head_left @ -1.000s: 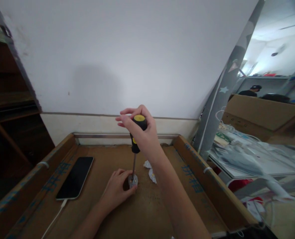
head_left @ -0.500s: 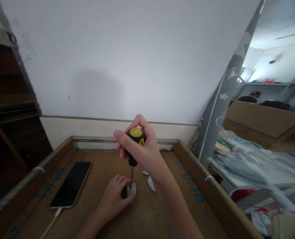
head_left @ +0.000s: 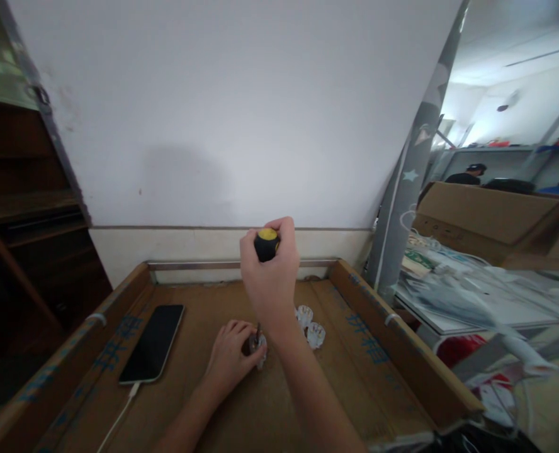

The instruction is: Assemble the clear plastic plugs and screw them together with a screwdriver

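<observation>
My right hand is wrapped around the black and yellow handle of a screwdriver. Its thin shaft points down, and the tip meets a small round clear plastic piece on the cardboard. My left hand pinches that piece between thumb and fingers, holding it against the surface. Just right of my right wrist lie more such clear round pieces, with small brass-coloured parts visible in them. The exact kind of these pieces is too small to make out.
A cardboard tray with raised sides surrounds the work. On its left lies a black phone with a white cable. A white wall stands behind. To the right are a cluttered white table, a cardboard box and a distant person.
My right hand has turned around the screwdriver, from thumb out at the left to a grip seen from the back. The view has shifted slightly, showing more of the loose clear pieces.
</observation>
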Motion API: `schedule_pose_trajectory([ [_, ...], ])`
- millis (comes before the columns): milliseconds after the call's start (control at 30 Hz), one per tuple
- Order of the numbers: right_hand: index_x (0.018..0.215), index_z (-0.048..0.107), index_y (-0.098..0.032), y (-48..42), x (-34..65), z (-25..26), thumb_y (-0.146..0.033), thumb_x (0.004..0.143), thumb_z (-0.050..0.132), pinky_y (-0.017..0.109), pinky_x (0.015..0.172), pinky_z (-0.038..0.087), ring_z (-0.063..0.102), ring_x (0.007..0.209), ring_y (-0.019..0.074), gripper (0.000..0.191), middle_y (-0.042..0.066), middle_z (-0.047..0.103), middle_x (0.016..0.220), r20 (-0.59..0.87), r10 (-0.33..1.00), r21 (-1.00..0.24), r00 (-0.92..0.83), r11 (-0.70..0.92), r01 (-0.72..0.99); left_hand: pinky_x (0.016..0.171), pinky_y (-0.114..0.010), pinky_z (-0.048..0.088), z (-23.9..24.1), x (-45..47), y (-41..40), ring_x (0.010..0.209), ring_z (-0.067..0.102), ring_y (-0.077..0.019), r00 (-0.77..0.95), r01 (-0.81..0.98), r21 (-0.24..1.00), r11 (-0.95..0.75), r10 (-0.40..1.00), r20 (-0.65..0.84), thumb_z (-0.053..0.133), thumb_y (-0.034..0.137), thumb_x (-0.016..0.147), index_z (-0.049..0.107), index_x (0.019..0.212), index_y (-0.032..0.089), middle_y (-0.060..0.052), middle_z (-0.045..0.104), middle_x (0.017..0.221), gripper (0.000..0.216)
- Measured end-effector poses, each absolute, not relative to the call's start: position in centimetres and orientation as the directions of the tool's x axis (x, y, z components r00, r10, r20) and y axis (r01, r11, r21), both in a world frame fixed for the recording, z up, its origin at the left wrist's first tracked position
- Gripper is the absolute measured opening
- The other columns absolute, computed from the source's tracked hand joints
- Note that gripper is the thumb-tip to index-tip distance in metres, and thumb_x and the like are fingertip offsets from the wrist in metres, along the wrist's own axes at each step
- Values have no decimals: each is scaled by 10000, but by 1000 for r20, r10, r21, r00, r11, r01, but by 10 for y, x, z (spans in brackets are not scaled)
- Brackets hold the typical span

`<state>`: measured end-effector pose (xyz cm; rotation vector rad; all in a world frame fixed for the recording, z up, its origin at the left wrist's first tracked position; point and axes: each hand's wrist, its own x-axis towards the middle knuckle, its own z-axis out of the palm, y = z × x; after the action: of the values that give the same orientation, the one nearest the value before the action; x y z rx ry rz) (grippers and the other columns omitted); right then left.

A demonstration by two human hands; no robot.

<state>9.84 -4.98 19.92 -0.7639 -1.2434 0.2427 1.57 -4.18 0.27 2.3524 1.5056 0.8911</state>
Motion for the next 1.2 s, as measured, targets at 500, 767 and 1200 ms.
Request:
schedule_pose_trajectory([
  [500,698,411,-210,-57,103,200,-361,791,605,202,500,352,405,521,67,264,-62,447,589,741,654,-662,153,750,-2,856,-392,442,0,17,-43,973,578,-255,308,660,595,-459,887,342,588,257,763,632,1001,198,-72,666,1036,250],
  [767,990,591,-217,-62,102,196,-392,882,466,222,561,398,469,602,85,241,-19,512,699,762,648,-648,-15,760,-52,800,-376,449,-1,17,-43,909,590,-263,315,682,576,-450,892,324,570,253,780,630,918,182,-77,671,940,166],
  [1200,966,575,-215,-59,127,203,-442,891,442,198,462,339,435,508,61,275,-51,451,625,713,689,-701,-129,699,-144,816,-361,462,-12,24,-40,907,600,-228,372,672,485,-560,821,433,514,174,799,530,1199,204,-64,667,950,401],
])
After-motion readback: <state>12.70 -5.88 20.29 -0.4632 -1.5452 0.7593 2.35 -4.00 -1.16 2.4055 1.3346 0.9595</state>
